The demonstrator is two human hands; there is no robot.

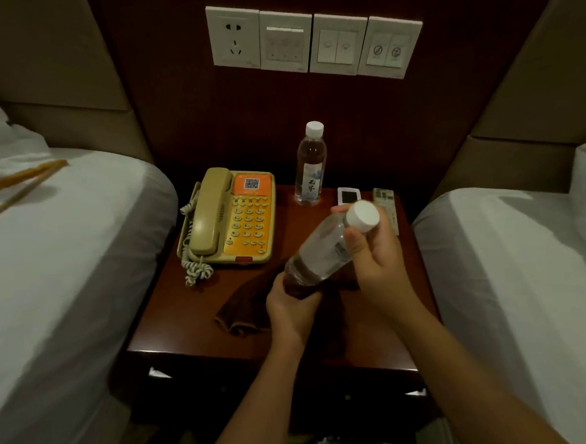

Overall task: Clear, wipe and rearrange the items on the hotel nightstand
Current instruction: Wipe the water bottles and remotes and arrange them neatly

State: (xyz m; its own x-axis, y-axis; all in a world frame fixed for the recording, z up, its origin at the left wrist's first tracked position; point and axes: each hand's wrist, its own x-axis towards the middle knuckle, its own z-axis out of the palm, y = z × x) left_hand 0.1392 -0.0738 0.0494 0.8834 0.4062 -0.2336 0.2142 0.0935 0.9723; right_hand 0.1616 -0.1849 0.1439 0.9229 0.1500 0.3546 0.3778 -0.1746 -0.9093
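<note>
Presently: your right hand (pixel 373 251) grips a tilted bottle (pixel 325 250) near its cap; your left hand (pixel 292 301) holds its base with a brown cloth (pixel 245 305), above the nightstand (pixel 173 320). Behind: phone (pixel 228 216), second bottle (pixel 310 165) upright, two remotes (pixel 348 194).

Both hands are holding a tilted water bottle (pixel 325 250) over the nightstand (pixel 173 320): the right hand (pixel 373 251) is gripping it near the white cap, the left hand (pixel 290 301) is wrapping a dark brown cloth (pixel 245 305) round its base. A second bottle (pixel 310 165) is standing upright at the back, beside the beige-and-orange telephone (pixel 228 216) (handset resting in its cradle). Two remotes (pixel 348 194) are lying behind the hands.
</note>
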